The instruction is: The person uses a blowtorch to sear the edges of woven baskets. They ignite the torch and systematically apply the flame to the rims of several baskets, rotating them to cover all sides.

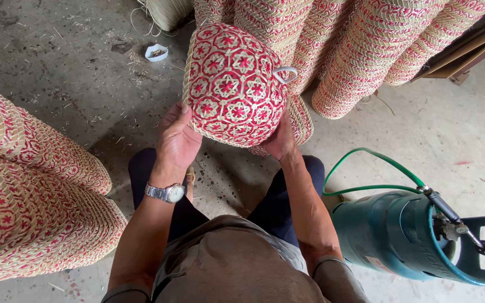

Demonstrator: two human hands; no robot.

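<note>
Your left hand clasps the near left edge of the basket, thumb up along its rim and palm under its woven side, while your right hand cups the lower right edge from beneath, fingers mostly hidden behind the weave. Between them you hold the basket up in front of you, above your knees, its rounded bottom turned toward you, showing red star shapes in pale hexagons; a small pale loop sticks out at its right side. A watch sits on your left wrist. Just behind the basket, a second one of the same weave peeks out at its lower right. Beyond, rolls of stacked baskets lean across the top, and another stack lies at your left. On the concrete floor a small white dish lies near some straw scraps. At your right a teal gas cylinder lies on its side, with a green hose looping from its valve.
</note>
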